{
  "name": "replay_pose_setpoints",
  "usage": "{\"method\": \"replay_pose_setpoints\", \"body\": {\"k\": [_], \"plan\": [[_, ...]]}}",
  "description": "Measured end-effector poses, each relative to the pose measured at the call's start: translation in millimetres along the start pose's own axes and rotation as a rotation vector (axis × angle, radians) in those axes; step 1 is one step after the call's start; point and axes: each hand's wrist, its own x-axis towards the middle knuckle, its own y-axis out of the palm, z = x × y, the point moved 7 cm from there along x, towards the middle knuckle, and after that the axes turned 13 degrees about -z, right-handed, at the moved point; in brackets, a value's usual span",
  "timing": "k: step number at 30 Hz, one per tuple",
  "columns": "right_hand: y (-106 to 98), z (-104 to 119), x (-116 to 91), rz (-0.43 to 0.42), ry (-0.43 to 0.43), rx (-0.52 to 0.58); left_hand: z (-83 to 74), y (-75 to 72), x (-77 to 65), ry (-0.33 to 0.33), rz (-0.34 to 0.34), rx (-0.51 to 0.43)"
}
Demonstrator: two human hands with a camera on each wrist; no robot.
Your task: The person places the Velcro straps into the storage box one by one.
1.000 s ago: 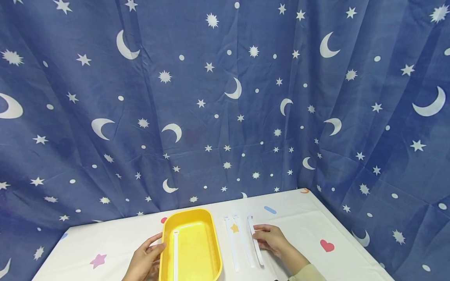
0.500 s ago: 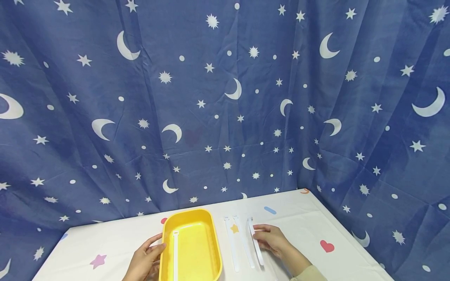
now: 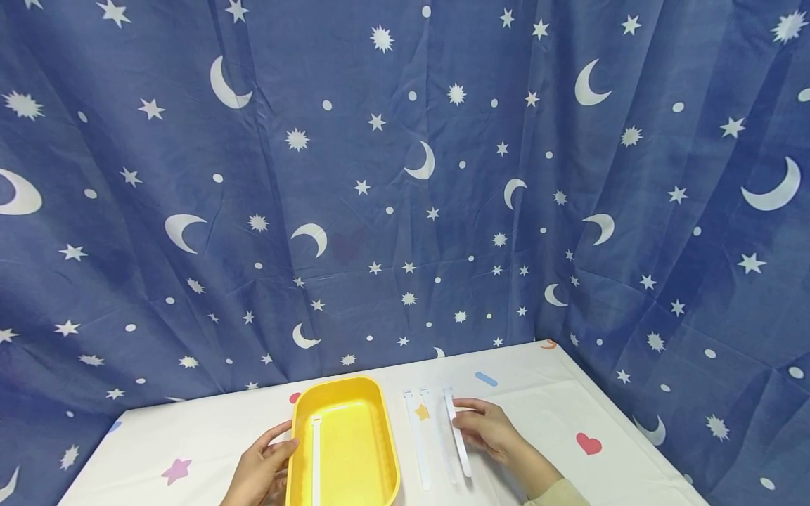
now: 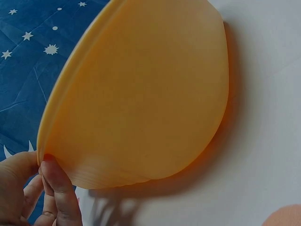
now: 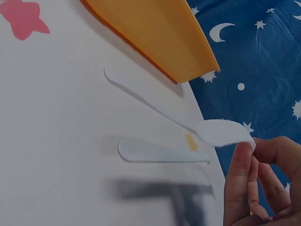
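My left hand [image 3: 261, 465] holds the left rim of a deep yellow tray [image 3: 389, 464]; in the left wrist view its fingers [image 4: 59, 190] pinch the rim. One white cable strap [image 3: 316, 457] with a slotted head lies lengthwise in the tray. Between thumb and fingers, my right hand [image 3: 490, 430] pinches another white cable strap [image 3: 460, 446], held on edge right of the tray. The right wrist view shows this strap [image 5: 223, 132] raised near the camera, past two straps on the cloth. Of those two, the left strap [image 3: 418, 446] shows fully; the other [image 3: 449, 460] is faint beside the held one.
A white cloth [image 3: 626, 422] printed with coloured shapes, among them a red heart [image 3: 589, 443] and a purple star [image 3: 177, 471], covers the table. Blue curtains [image 3: 354, 176] with moons and stars hang behind and along the right side.
My right hand has shifted slightly left with the strap it pinches, which now overlaps the middle strap more. My left hand and the tray have stayed in place.
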Motion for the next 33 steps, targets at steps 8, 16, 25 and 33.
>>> {"method": "replay_pose_setpoints", "body": {"k": [8,16,25,33], "plan": [[9,8,-6,0.036,-0.012,0.008,0.4,1.0,-0.7,-0.005,0.007,-0.013],[23,18,-13,0.119,-0.018,0.049,-0.7,1.2,-1.4,-0.002,0.006,-0.013],[26,21,-16,0.097,-0.001,0.059,-0.6,1.4,-1.6,-0.006,0.011,-0.027],[31,26,-17,0.104,-0.006,0.089,-1.0,1.2,-1.8,-0.003,0.015,-0.029]]}}
